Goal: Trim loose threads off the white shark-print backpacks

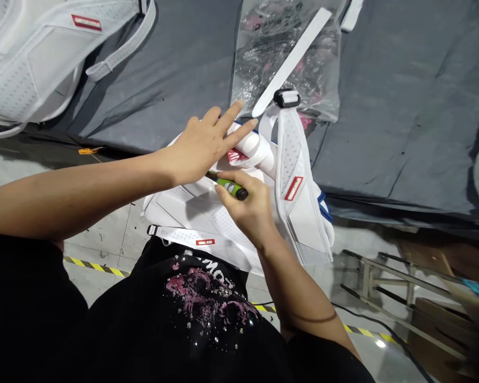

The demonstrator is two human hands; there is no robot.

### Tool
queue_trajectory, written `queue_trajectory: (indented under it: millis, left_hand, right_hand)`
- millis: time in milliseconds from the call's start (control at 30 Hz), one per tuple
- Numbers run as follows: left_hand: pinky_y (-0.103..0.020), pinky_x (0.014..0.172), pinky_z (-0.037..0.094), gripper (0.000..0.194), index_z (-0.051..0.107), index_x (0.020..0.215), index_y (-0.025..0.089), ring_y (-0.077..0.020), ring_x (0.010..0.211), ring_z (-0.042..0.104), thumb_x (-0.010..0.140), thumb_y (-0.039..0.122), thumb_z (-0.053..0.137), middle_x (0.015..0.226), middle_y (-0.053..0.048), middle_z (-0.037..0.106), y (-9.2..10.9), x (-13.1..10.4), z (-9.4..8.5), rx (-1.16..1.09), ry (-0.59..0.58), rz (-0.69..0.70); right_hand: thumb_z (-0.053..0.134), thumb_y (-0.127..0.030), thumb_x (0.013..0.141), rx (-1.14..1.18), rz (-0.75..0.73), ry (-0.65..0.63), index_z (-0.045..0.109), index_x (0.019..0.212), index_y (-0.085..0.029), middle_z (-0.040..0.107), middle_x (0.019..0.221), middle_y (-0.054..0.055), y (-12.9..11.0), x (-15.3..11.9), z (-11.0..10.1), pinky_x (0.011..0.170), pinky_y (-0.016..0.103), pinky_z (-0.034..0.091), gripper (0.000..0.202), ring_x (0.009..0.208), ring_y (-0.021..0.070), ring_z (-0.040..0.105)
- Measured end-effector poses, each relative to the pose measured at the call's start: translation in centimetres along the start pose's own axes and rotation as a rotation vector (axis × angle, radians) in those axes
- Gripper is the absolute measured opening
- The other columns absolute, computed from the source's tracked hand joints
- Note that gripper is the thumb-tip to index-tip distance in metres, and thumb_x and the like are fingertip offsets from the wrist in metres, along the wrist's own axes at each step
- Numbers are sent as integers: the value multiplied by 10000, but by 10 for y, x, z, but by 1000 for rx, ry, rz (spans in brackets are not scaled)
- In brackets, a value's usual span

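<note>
We see a white bag [223, 215] lying between the person's black-clad body and the edge of a table under smooth, lightly creased grey sheeting [191, 64]. Its panels look padded and matte, some dotted with tiny perforations, with crisp seams, blue edging and small red rectangular labels. On its right side we see a tapering, perforated shoulder strap [292, 139] topped by a glossy black buckle [286, 98]. The left hand [201, 143] rests palm down over the bag's upper part, fingers fanned out and loose; its thumb is hidden from us. The right hand [249, 205] is curled around a green-handled tool [229, 186], rounded and stubby with a black butt, its dark tip reaching under the left hand, so we cannot tell what it touches. Beyond, we see a flat white strip [293, 61] with rounded ends lying across a crinkled, transparent plastic bag [325, 74]. At the far left sits another perforated white bag [32, 69], its long webbing strap [123, 56] curving over the sheeting.
</note>
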State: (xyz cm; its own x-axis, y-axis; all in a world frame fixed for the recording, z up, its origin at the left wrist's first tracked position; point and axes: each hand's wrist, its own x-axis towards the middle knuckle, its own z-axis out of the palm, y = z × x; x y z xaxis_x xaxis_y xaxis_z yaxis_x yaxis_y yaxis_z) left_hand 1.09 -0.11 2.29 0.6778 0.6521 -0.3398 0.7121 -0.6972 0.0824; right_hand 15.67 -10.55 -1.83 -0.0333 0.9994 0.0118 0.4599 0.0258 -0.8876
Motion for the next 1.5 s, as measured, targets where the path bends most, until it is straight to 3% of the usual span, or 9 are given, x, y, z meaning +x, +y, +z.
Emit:
queue_trajectory:
  millis: [233, 600, 900, 1100, 1200, 1267, 1367, 1433, 1500]
  left_hand:
    - [-612, 1063, 384, 1012, -139, 1605, 287, -503, 1459, 215, 864, 205, 546, 1683, -146, -54, 1, -2, -2, 15, 3, 20]
    - [-485, 975, 450, 1003, -76, 1630, 275, -396, 1385, 334, 852, 95, 530, 1702, -171, 39, -1, -5, 1, 98, 67, 16]
    - [-468, 967, 440, 991, -62, 1633, 271, -402, 1394, 339, 869, 139, 555, 1714, -168, -1, 3, -7, -3, 126, 29, -25]
    - [-441, 883, 482, 918, 48, 1640, 222, -402, 1372, 388, 882, 142, 559, 1697, -223, 77, 2, -9, -3, 216, 65, -13]
    - [-448, 856, 505, 892, 129, 1639, 192, -415, 1354, 417, 865, 128, 569, 1688, -238, 117, 0, -10, -2, 229, 97, -19]
    - [-465, 860, 517, 882, 168, 1636, 186, -426, 1346, 434, 856, 117, 574, 1686, -236, 138, 0, -9, -2, 215, 110, -16]
    - [-482, 866, 527, 908, 182, 1637, 199, -430, 1349, 445, 830, 73, 580, 1684, -228, 162, 1, -8, -1, 202, 117, -18]
    - [-484, 866, 529, 911, 183, 1637, 203, -428, 1356, 444, 826, 51, 568, 1682, -228, 167, 2, -7, 0, 215, 123, -24]
    - [-473, 863, 529, 889, 192, 1635, 202, -418, 1360, 447, 837, 45, 551, 1681, -228, 177, 3, -7, 0, 242, 130, -26]
  right_hand:
    - [622, -281, 852, -92, -19, -7, 724, 983, -219, 777, 991, 47, -3, -1, 4, 985, 482, 486, 177, 946, 233, 715]
    - [606, -266, 849, -154, 29, -2, 720, 948, -231, 785, 982, 49, -9, -1, 3, 954, 487, 474, 154, 959, 251, 712]
    - [643, -231, 861, -94, -1, 4, 713, 982, -221, 785, 1034, 45, -10, 0, 9, 977, 461, 456, 140, 1002, 239, 712]
    - [658, -220, 857, -90, 37, 13, 718, 970, -246, 783, 1030, 32, -12, 4, 18, 1009, 468, 430, 131, 997, 229, 705]
    - [674, -202, 838, 46, 47, -97, 723, 926, -223, 773, 883, 5, -14, 9, 17, 908, 379, 483, 103, 841, 177, 695]
    - [682, -224, 832, 165, 75, -121, 720, 901, -214, 756, 834, -9, -17, 8, 3, 791, 323, 506, 79, 759, 153, 670]
    - [641, -256, 872, 279, 17, 58, 682, 838, -212, 767, 1008, 20, -22, 0, -41, 826, 329, 530, 69, 914, 171, 694]
    - [566, -248, 923, 233, -82, 341, 664, 878, -217, 746, 1124, 40, -16, 3, -78, 919, 365, 523, 112, 1044, 189, 681]
    - [485, -230, 960, 36, -108, 624, 670, 1012, -220, 727, 1131, 59, 2, 20, -111, 944, 385, 512, 192, 1051, 200, 670]
